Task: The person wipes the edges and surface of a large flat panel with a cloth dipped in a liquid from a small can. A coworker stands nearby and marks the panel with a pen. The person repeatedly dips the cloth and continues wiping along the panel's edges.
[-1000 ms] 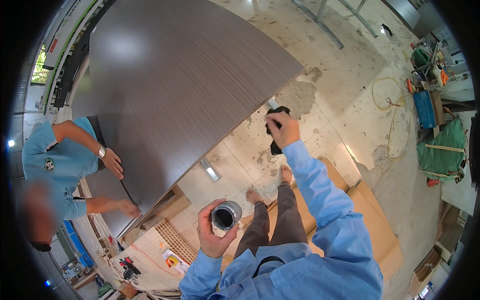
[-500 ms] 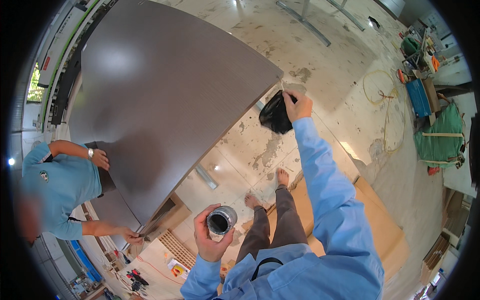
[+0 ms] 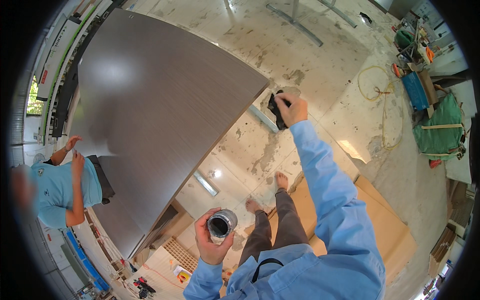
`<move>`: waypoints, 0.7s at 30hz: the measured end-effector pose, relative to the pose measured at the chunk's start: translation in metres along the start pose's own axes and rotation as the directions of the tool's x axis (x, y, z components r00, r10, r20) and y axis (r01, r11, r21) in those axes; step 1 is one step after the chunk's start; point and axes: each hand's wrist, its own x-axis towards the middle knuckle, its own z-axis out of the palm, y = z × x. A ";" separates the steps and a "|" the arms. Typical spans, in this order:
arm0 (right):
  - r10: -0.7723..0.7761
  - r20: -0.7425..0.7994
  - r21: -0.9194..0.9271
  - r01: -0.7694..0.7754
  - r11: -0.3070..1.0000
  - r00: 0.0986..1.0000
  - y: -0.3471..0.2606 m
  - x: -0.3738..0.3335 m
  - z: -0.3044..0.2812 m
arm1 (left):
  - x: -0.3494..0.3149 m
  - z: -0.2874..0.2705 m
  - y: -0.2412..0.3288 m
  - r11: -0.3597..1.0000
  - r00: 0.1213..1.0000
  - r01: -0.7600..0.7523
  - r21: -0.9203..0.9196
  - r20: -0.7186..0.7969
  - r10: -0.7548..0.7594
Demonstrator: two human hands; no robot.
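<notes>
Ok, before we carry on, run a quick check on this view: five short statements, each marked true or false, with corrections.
1. The left hand holds an open-topped jar. True.
2. The right hand holds a white towel. False: it holds a thin black bag-like item.
3. Both feet are bare. True.
4. The co-worker wears a yellow shirt. False: the shirt is light blue.
5. A yellow cord lies looped on the floor. True.
6. The green bundle is at the left side of the picture. False: it is at the right side.
</notes>
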 end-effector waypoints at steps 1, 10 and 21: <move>0.001 0.110 -0.030 0.002 1.000 0.994 -0.001 -0.004 0.001 | 0.000 0.000 0.000 1.000 1.000 0.001 0.001 0.002 -0.001; 0.112 -0.288 0.183 -0.060 0.981 0.951 -0.012 0.035 0.006 | -0.001 0.000 0.001 0.999 0.999 -0.034 0.026 -0.019 0.034; -0.101 0.079 0.381 0.064 0.922 0.992 -0.082 -0.068 0.086 | -0.005 -0.014 -0.004 0.999 0.998 -0.028 0.019 -0.048 0.029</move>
